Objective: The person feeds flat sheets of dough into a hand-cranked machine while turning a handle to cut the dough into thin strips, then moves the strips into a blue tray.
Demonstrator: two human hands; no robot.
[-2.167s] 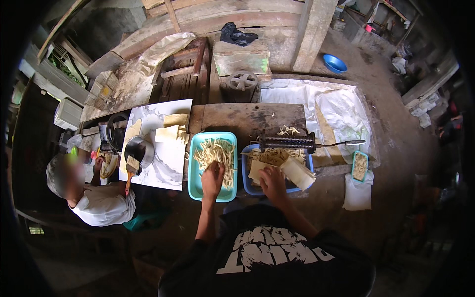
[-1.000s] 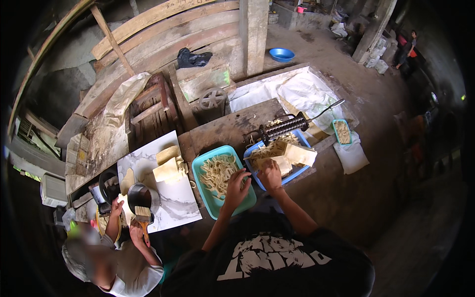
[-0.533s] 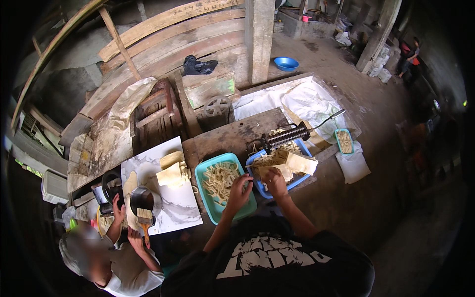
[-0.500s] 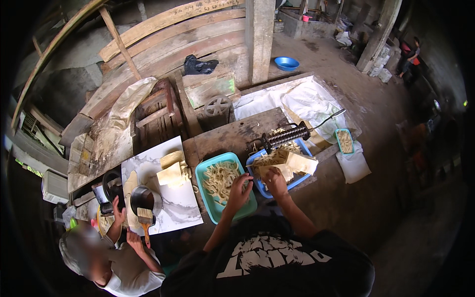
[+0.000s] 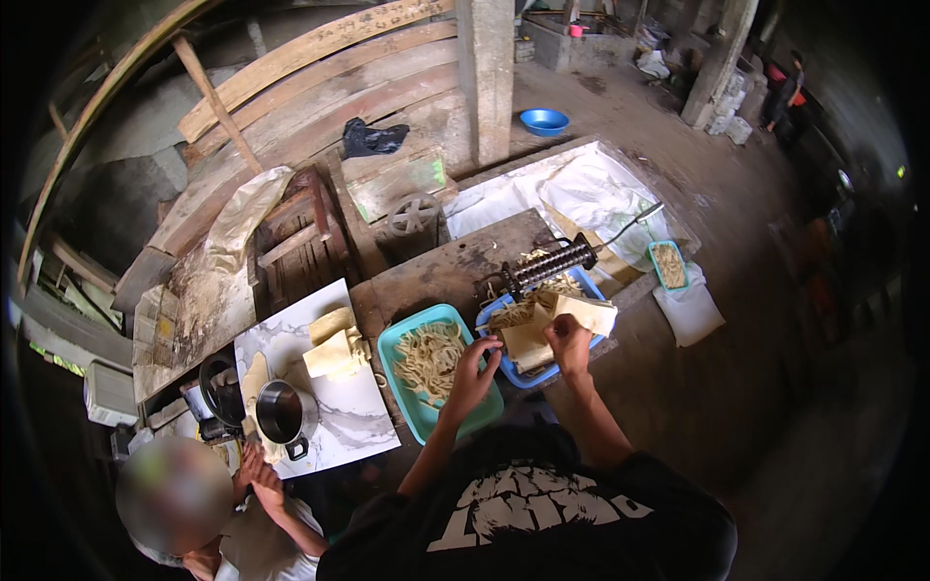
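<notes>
1. Left hand (image 5: 475, 360) grips noodle strands at the teal tray (image 5: 402, 339) edge.
2. Right hand (image 5: 567, 334) pinches a dough sheet (image 5: 581, 312) over the blue tray (image 5: 584, 283) (beside the roller (image 5: 548, 264)).

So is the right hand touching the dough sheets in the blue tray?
Touching. The head view shows the right hand with its fingers closed on the edge of the pale dough sheets lying in the blue tray, with no gap visible.
</notes>
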